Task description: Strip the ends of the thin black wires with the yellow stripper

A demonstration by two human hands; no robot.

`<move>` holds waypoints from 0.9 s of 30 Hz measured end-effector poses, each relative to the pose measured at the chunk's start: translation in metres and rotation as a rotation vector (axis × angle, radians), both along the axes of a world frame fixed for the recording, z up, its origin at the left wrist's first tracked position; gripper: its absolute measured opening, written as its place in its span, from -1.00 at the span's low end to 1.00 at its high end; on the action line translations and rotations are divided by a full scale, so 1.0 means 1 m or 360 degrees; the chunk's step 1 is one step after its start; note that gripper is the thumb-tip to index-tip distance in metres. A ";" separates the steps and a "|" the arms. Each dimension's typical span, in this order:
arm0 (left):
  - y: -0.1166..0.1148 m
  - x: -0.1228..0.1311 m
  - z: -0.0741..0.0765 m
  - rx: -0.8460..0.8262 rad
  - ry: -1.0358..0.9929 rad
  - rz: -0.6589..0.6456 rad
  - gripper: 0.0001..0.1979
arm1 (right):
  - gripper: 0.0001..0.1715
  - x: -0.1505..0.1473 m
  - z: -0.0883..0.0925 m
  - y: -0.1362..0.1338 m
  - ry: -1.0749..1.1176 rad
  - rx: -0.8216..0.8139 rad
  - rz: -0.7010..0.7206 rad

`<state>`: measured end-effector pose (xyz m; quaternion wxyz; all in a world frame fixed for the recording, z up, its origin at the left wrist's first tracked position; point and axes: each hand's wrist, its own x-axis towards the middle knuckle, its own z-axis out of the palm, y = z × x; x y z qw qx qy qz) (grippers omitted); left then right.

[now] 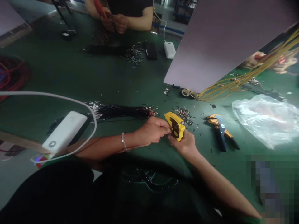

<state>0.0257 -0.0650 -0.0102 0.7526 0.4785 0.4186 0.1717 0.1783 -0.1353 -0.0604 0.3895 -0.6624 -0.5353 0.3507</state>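
My right hand (pixel 184 143) is wrapped round the handle of a yellow and black crimping tool (pixel 175 125), head pointing up and left. My left hand (pixel 151 130), with a bracelet on its wrist, pinches something at the tool's jaw; what it holds is too small to make out. Just behind my left hand lies a bundle of thin black wires (pixel 121 110) with metal tips at both ends. A small heap of loose metal terminals (pixel 184 114) sits right behind the tool.
Orange and blue wire strippers (pixel 220 130) lie to the right, beside a clear plastic bag (pixel 266 119). Yellow wires (pixel 245 76) fan out under a grey board (pixel 210 43). A white power bank (pixel 64 130) with cable sits left. Another person's hands (pixel 114 20) work across the green table (pixel 93 77).
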 end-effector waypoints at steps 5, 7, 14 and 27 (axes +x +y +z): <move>0.006 -0.001 -0.006 0.0042 0.0034 0.0046 -0.81 | -0.87 0.007 0.006 0.002 0.0124 -0.0039 -0.0100; 0.006 0.000 -0.007 0.0044 0.0078 0.0095 -0.83 | -0.84 0.015 0.011 0.005 0.0326 0.0010 -0.0254; 0.004 0.001 -0.004 -0.0023 0.0029 0.0163 -0.82 | -0.80 0.022 0.008 0.009 0.0632 0.0084 -0.0262; 0.007 -0.002 -0.010 -0.0209 -0.0160 0.0163 -0.89 | -0.79 0.015 0.008 0.013 0.0828 -0.0087 -0.0067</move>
